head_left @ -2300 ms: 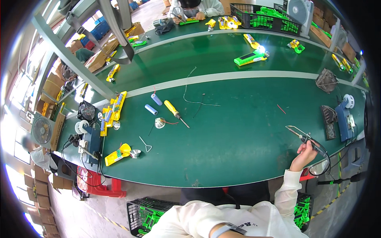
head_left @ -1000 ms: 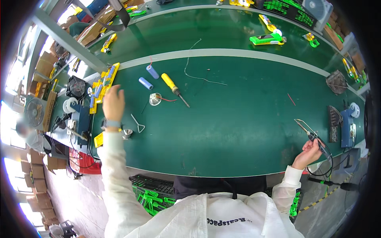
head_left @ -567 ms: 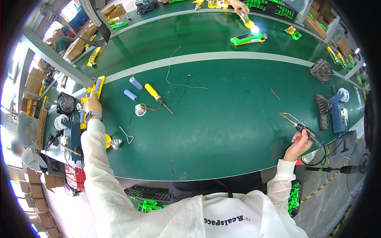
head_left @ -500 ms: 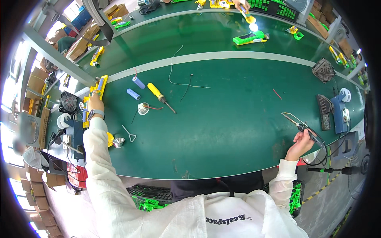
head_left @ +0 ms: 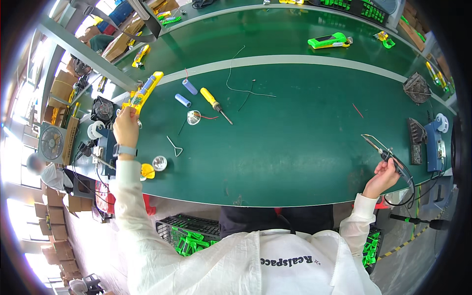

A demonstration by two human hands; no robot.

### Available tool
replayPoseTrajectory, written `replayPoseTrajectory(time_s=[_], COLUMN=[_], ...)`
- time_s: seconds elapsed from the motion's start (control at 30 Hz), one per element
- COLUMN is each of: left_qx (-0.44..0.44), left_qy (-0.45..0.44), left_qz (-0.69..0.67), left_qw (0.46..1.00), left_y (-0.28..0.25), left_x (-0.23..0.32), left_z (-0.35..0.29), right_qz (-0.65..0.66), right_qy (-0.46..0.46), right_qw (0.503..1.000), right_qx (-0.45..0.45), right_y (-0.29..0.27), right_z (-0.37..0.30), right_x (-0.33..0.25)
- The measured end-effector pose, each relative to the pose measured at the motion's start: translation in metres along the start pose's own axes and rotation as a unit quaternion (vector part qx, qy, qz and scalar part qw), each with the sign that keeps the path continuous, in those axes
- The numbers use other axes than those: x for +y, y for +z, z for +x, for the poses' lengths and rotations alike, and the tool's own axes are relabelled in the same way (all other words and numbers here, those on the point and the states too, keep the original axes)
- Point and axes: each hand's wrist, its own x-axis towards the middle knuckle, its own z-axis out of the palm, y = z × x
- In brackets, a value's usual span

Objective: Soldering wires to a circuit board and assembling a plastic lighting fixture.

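My left hand [head_left: 127, 127] is at the left end of the bench, fingers pinched on the lower end of a yellow plastic housing [head_left: 153, 83]. A blue cylindrical cell lies along that housing. My right hand [head_left: 382, 178] grips a soldering iron [head_left: 385, 153] above the bench's right side; its tip points up and left, with a thin curved tube beside it. Near the left hand lie two blue cells [head_left: 190, 87] [head_left: 183, 100], a yellow-handled screwdriver [head_left: 211, 99], a round reflector with wires [head_left: 193, 117], another reflector [head_left: 159, 163] and a yellow cap [head_left: 147, 171].
A bent metal rod [head_left: 175, 147] and loose wires [head_left: 236, 89] lie on the green bench [head_left: 285, 147]. Soldering stations stand at left [head_left: 107, 147] and right [head_left: 435, 147], with small fans [head_left: 417, 88] nearby. Beyond a pale strip lies a green-yellow lamp [head_left: 330, 41].
The view has shifted, so the bench appears higher and farther right. My left hand now pinches the housing's lower end. The other person's hand and lit lamp have left the far bench view.
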Motion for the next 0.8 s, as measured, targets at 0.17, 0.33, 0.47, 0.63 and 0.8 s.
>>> replayPoseTrajectory(time_s=[0.17,0.33,0.47,0.63,0.8], left_qx=[0.027,0.069,0.125,0.124,0.11], left_qy=[0.031,0.041,0.077,0.078,0.079], left_qz=[-0.087,-0.09,-0.203,-0.208,-0.343], left_qw=[0.995,0.993,0.968,0.967,0.929], left_y=[-0.024,0.012,0.024,0.009,-0.005], left_x=[0.029,0.049,0.06,0.078,0.105], left_z=[-0.018,0.011,0.027,-0.011,-0.045], right_qz=[0.009,-0.019,-0.036,-0.042,-0.053], right_qy=[-0.001,-0.003,0.001,-0.007,0.0], right_qw=[1.0,1.0,0.999,0.999,0.999], right_qx=[0.003,-0.013,-0.004,0.009,0.008], right_y=[-0.002,-0.007,-0.01,-0.012,-0.015], right_z=[0.003,0.007,0.01,0.014,0.015], right_x=[0.002,0.006,0.01,0.013,0.013])
